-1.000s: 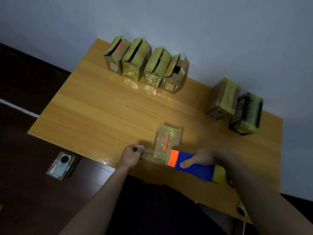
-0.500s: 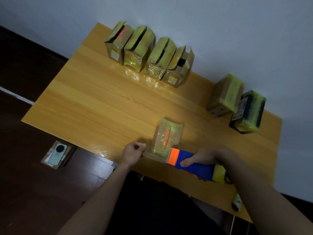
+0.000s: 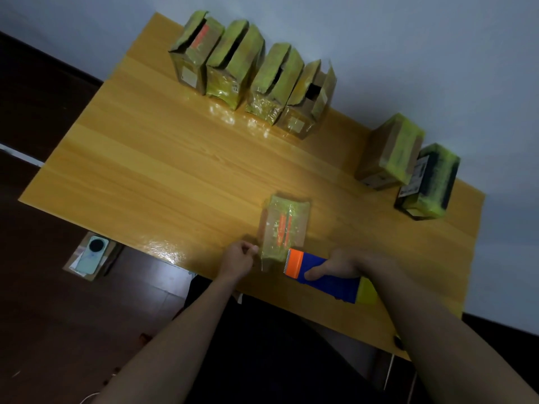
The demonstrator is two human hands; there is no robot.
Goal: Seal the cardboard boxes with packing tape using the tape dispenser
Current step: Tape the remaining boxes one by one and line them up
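Pale wall behind, dark floor below; a glossy yellow wooden worktop (image 3: 163,158) carries all the boxes.

Box in hand: one small brown cardboard box with orange print and shiny clear tape over it (image 3: 284,225), lying near the worktop's front edge, between the two hands.

Left hand (image 3: 237,259): fingers curled, pinching what looks like the free end of a clear tape strip (image 3: 264,262) just beside the box's near left corner. Right hand (image 3: 339,265): grip wrapped round the blue tape dispenser with an orange toothed head (image 3: 318,272), thumb along its side, head touching or just above the box's near end; cannot tell which.

Handling, judged: box likely light and able to skid on the glossy top, so it wants downward pressure while taping. Cardboard is stiff at edges, softer mid-panel. Tape is thin, sticky and prone to folding on itself; hold at the very end, taut. Dispenser is rigid; hold by the body, clear of the teeth.

Count:
- boxes, seven: one in work; four in a back-left row (image 3: 253,74), flaps apparently open; two at the right (image 3: 408,167), tops closed.
- dispensers, one.
- phone on a card on the floor (image 3: 92,255), one.
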